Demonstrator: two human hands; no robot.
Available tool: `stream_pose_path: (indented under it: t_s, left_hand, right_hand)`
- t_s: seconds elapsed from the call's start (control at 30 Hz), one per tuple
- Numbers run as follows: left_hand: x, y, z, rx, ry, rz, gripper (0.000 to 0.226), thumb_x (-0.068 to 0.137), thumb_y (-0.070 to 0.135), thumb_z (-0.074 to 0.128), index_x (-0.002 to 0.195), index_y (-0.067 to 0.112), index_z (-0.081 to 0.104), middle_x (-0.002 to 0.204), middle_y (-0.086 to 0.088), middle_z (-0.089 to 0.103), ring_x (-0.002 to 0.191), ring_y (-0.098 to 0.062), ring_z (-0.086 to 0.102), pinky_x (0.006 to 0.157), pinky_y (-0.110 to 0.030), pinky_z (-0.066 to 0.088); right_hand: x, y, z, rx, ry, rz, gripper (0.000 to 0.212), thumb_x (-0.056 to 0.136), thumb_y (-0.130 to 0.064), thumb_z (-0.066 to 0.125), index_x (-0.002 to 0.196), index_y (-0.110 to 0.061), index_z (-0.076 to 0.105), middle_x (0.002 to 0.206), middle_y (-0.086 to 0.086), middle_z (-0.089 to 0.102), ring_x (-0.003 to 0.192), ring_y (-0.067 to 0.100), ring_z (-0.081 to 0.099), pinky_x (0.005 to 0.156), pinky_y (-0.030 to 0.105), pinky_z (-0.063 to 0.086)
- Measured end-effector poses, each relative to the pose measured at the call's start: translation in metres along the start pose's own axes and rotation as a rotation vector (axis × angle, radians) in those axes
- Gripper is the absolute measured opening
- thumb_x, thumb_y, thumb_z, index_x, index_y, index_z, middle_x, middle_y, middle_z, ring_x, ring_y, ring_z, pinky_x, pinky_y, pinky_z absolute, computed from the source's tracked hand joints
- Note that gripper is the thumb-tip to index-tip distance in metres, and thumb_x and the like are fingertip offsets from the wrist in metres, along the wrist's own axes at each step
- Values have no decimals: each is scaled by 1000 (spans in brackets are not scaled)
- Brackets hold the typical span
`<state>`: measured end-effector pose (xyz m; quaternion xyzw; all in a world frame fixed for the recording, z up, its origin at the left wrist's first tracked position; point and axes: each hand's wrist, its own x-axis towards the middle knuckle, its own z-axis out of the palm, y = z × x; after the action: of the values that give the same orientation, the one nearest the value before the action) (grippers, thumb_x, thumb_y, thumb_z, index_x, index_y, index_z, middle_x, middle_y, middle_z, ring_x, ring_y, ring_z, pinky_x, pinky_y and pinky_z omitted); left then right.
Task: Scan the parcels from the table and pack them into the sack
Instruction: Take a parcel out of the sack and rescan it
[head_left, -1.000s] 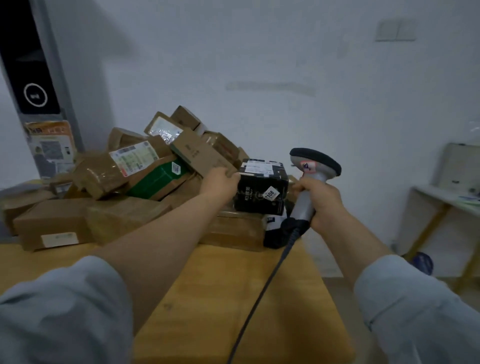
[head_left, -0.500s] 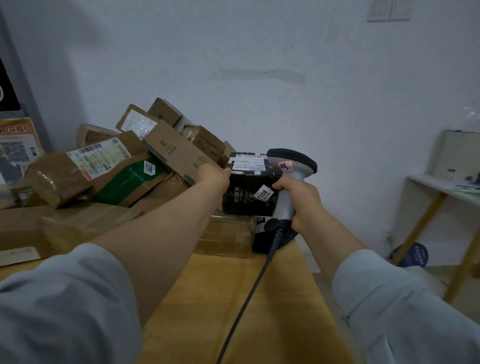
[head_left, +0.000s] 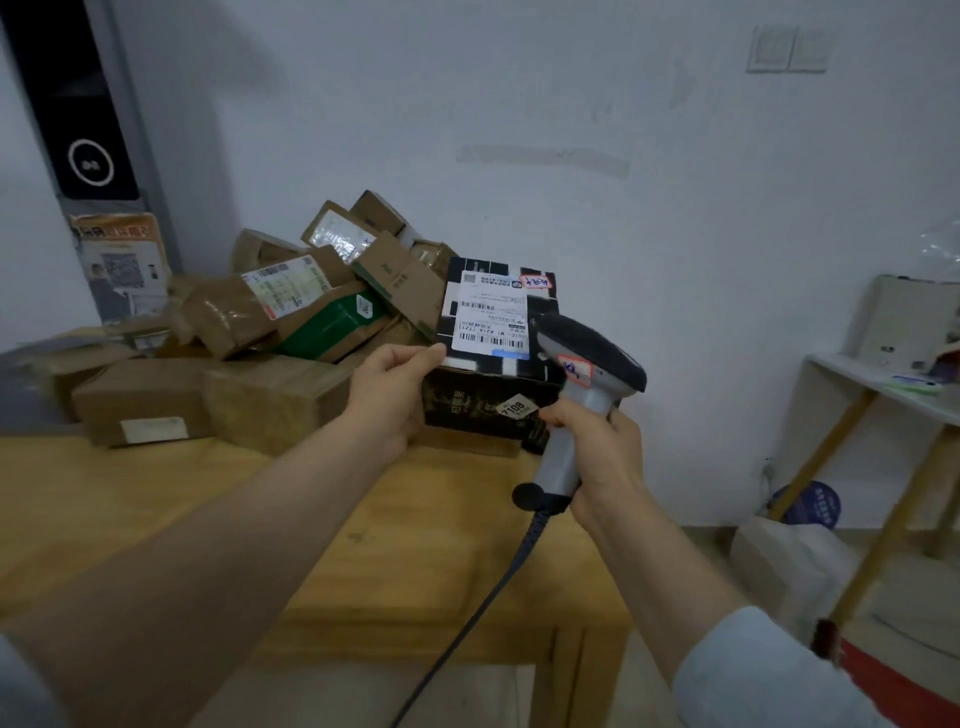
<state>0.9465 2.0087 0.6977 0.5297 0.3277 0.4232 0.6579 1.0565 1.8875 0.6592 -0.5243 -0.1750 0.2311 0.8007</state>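
My left hand (head_left: 390, 396) grips the left side of a black box parcel (head_left: 483, 400), held above the wooden table (head_left: 156, 509) and tilted so its white shipping label (head_left: 491, 316) faces me. A small tag reading 7108 sticks to its front. My right hand (head_left: 597, 452) grips the handle of a grey barcode scanner (head_left: 582, 374), whose dark head sits just right of the label. The scanner's cable (head_left: 467, 623) hangs down toward me. The sack is not in view.
A heap of brown cardboard parcels (head_left: 270, 332), one with green wrapping (head_left: 332, 327), fills the table's back left against the white wall. A white side table with wooden legs (head_left: 883, 415) stands at the right, with bags on the floor below it.
The black parcel has been lifted off the pile and tipped toward me, showing its label. The scanner has come closer and lower, beside the label.
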Motion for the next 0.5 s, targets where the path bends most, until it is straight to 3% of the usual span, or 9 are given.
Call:
stream_pose_path:
  t_s: [0.1,0.23,0.4,0.43,0.5]
  left_hand:
    - [-31,-5,-39,-77,-42,-103,15,82,19,72,86,18,58,109,-9,68,103,-29,63,81,-49,55]
    - [-61,-15,-88,-60,9,-195,15,83,17,72,89,17,58,111,-13,66,102,-29,62,67,-43,53]
    - [-73,-23,-139,46,126,-301,16,90,23,63,105,19,61,115,-12,62,101,-25,58,66,-41,47]
    - [-73,-25,-145,80,159,-285,19,92,25,61,110,20,61,121,-12,61,105,-23,57,69,-39,49]
    - [-74,-26,-149,223,209,-199,43,92,33,61,132,21,53,140,-10,49,121,-22,47,90,-39,45]
  right_hand:
    - [-41,20,5,-5,-11,47,16,76,3,67,82,-10,60,76,5,58,72,21,54,63,33,45]
    - [-89,48,13,-23,-52,143,18,75,2,67,88,-10,60,79,6,60,77,24,57,70,37,46]
    - [-131,73,25,-83,-182,245,22,75,1,68,93,-10,63,92,12,67,89,28,63,77,40,54]
    - [-136,75,28,-103,-210,268,23,74,0,69,95,-9,64,95,14,68,92,30,64,81,42,54]
    - [-138,75,30,-151,-236,273,24,74,-1,69,96,-7,64,94,13,67,89,28,64,79,40,55]
